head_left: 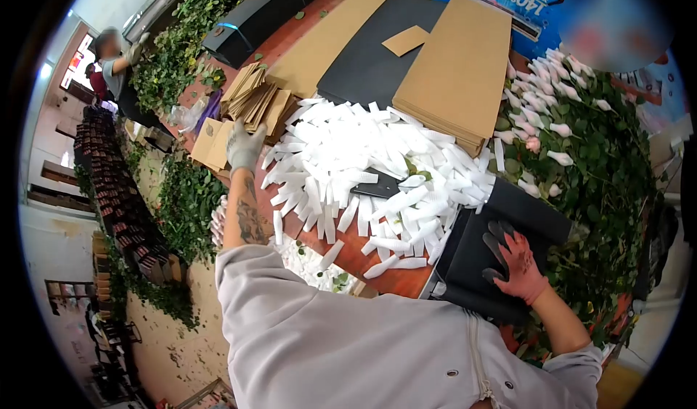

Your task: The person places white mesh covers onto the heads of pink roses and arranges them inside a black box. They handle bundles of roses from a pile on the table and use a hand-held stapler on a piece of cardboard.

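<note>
My left hand (pixel 245 148), in a white glove, reaches out to a pile of small folded cardboard pieces (pixel 254 98) at the far left of the table. Its fingers are stretched and the thumb stands apart, touching or very near the cardboard. My right hand (pixel 517 262), in a red glove with dark grey fingertips, lies spread on a black folded sheet or box (pixel 475 264) near my body. Between the hands spreads a big heap of white foam sleeves (pixel 348 144). A dark flat object, perhaps a phone (pixel 377 185), is partly buried in it.
Large brown cardboard sheets (pixel 461 68) and black sheets (pixel 381 42) lie behind the heap. Pale pink roses (pixel 541 111) with leafy stems cover the right side. A strapped black stack (pixel 261 17) stands at the back. Another person (pixel 120 71) works at far left.
</note>
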A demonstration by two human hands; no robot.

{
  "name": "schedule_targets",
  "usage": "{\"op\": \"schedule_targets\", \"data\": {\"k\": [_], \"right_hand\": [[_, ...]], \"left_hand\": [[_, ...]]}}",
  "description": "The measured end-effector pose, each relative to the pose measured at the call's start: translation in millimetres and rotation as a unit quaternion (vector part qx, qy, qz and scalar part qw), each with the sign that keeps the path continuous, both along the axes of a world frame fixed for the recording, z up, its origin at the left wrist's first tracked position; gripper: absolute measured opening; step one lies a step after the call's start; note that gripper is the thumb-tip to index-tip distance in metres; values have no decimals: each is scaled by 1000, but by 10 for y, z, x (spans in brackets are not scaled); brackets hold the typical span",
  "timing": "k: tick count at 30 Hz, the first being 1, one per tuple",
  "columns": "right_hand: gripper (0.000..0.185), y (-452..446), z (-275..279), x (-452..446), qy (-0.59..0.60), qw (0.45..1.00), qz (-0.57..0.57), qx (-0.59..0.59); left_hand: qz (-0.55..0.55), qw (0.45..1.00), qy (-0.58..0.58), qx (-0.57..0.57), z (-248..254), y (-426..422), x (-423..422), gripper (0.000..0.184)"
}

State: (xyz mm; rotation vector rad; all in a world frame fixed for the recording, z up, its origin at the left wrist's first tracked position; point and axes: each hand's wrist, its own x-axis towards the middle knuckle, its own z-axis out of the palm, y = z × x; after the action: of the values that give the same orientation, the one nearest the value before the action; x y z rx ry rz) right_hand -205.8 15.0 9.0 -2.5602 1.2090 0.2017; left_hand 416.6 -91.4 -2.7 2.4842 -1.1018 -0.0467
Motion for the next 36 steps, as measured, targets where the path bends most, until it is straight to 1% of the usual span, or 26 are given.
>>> {"op": "schedule_targets", "data": {"k": [2,3,4,6,7,9,10,11,12,14,16,18,19,20,22,24,26,27,28,29,30,32,33,34,35,36], "right_hand": [[76,61,-54,-50,5,1000,-12,-11],[77,60,-32,-57,-17,998,-53,39],[78,24,17,-22,33,995,-44,79],[76,8,229,134,52,987,-84,124],[76,24,290,228,62,985,-107,118],[72,-89,355,334,36,986,-57,154],[72,-93,282,274,45,986,-71,143],[67,-56,119,202,65,992,-23,104],[62,-46,-50,111,88,994,30,60],[49,68,-394,-190,-70,997,18,2],[41,-10,-200,12,-102,992,-26,69],[42,-67,23,150,133,984,21,119],[40,-60,-144,40,85,983,-5,165],[37,-66,-303,-67,33,976,-30,213],[35,-185,-200,-86,-2,987,-23,156],[31,-121,-137,27,-79,993,18,85],[29,-36,-131,129,-132,988,37,68],[30,-64,-79,148,-108,990,42,76],[31,-108,-22,150,-81,992,47,81],[31,-112,-11,146,-86,991,43,89],[34,-98,-38,151,-141,985,20,93],[45,-91,-64,192,-252,962,-29,100],[35,-122,70,230,-248,963,-33,102],[27,-190,265,270,-244,963,-43,106],[30,-246,423,299,-218,972,-46,81],[35,-272,519,301,-191,978,-52,66]], "left_hand": [[12,996,-89,-25,-41,-219,58,67],[31,986,-159,-33,41,-324,66,61],[-2,974,-214,-71,72,-457,199,56],[-83,965,-220,-113,335,-699,161,50],[-145,961,-191,-137,302,-929,139,47],[-268,930,-152,-200,329,-1317,-269,42],[-302,919,-179,-182,403,-1442,-616,42],[-332,905,-178,-195,357,-1654,-905,40],[-319,919,-148,-177,351,-1809,-1225,41],[-292,946,-95,-100,220,-2231,-1706,52],[-250,957,-87,-120,-55,-2595,-2052,55],[-253,966,-41,-30,119,-2717,-2227,54],[-230,969,-68,-53,-2,-2807,-2277,55],[-229,972,-46,-26,-12,-2860,-2303,60],[-204,978,1,46,-181,-3041,-2333,78],[-214,973,-2,88,-3,-2979,-2353,82],[-225,970,-2,93,41,-3046,-2340,79],[-249,958,2,145,204,-2984,-2353,65],[-279,952,-43,118,42,-3066,-2319,40],[-272,955,-67,94,68,-3045,-2320,31],[-267,957,-91,70,135,-3011,-2327,24],[-253,959,-125,12,235,-2982,-2213,22],[-267,958,6,-105,197,-2961,-2090,24],[-272,928,141,-214,161,-2871,-2052,26],[-323,856,275,-296,473,-2353,-2214,29],[-351,761,409,-360,869,-1662,-2455,32]]}}
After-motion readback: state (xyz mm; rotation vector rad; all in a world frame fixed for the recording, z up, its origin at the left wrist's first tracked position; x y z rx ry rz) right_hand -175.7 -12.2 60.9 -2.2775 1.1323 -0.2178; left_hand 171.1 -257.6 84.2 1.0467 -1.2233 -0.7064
